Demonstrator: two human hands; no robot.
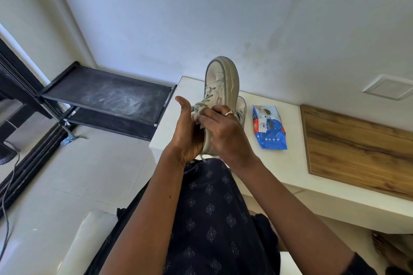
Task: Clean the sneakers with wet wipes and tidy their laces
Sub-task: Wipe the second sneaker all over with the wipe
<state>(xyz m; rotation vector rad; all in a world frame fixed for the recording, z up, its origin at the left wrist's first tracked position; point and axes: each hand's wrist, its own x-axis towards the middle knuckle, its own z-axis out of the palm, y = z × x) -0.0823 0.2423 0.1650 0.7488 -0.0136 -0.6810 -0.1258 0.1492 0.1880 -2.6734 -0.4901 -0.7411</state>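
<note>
Two hands meet on one sneaker in the head view, raised above the near left corner of the white desk. The sneaker is pale beige with a thick sole. It is tipped up on end, toe pointing away toward the wall and heel down between the palms.

The left hand cups the heel end from the left. Its palm is against the shoe, its thumb sticks straight up, and its fingers wrap out of sight behind. The right hand, with a ring on one finger, has its fingers curled round a crumpled white wipe. It presses the wipe to the shoe just below the grey laces. One lace end dangles beneath the heel.

A second sneaker stands on the desk behind the right hand, mostly hidden by it. The blue pack of wet wipes lies flat on the desk to the right of that shoe, apart from both hands. Farther right, a wooden panel covers the desk's surface.

Left of the desk and touching its far corner stands a black rack, its top shelf streaked with dust. Below the desk's near edge, the person's dark patterned garment fills the lower middle.
</note>
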